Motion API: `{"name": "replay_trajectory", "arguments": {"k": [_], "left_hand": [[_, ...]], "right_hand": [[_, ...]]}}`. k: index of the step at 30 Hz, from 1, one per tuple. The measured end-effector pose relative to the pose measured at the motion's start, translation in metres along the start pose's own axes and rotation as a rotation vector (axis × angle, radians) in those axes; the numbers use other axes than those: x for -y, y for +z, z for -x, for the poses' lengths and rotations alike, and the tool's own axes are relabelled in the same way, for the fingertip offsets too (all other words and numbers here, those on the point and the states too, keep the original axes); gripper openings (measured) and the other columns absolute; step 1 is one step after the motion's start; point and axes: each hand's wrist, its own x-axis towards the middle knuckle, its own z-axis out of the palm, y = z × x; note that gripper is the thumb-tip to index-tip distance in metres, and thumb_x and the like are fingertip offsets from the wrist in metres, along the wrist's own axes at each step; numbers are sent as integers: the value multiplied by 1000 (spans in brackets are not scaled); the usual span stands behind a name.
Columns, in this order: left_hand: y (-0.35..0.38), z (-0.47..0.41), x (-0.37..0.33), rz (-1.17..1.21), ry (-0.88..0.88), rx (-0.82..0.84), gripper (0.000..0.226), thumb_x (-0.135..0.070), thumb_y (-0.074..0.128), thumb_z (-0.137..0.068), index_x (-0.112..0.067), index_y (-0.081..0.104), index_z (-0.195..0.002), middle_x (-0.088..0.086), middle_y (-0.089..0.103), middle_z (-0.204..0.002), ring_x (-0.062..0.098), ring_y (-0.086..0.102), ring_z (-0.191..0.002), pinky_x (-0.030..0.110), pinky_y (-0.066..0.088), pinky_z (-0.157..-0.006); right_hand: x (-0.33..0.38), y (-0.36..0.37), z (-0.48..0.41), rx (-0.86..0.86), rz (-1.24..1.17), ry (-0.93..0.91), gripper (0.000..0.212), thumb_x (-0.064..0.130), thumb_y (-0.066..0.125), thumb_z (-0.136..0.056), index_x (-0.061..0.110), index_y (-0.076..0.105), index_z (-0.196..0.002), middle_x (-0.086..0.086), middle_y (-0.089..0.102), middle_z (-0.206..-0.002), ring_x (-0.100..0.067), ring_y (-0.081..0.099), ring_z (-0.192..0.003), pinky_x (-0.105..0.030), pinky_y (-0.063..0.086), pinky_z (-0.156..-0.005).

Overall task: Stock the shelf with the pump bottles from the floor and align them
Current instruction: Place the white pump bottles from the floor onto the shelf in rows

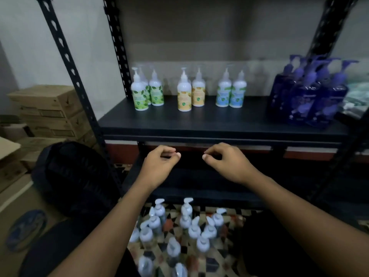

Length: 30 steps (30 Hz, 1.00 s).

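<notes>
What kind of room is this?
Probably a shop's storeroom: a black metal shelf with grouped pump bottles, stacked cardboard boxes by the wall, and more bottles waiting on the tiled floor.

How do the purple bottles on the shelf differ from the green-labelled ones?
The purple bottles are dark and see-through; the green-labelled bottles are white. The purple ones crowd the shelf's right end; the green ones stand at the left. Both kinds are upright with pump tops.

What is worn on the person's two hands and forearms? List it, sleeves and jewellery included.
Nothing is visible. The left hand and the right hand are bare, with no gloves, rings or watch showing. Both forearms are uncovered as far as the frame shows, with no sleeve, cuff or wristband in sight.
</notes>
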Motion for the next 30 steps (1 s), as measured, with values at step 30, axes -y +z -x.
{"name": "replay_trajectory", "arguments": {"k": [30], "left_hand": [[210, 102, 254, -157, -500, 278, 29, -3, 80, -67, -24, 60, -62, -16, 64, -58, -6, 60, -57, 11, 40, -53]], "right_hand": [[-210, 205, 101, 564, -70, 548, 53, 33, 69, -88, 26, 56, -138, -3, 64, -120, -24, 62, -110, -25, 45, -82]]}}
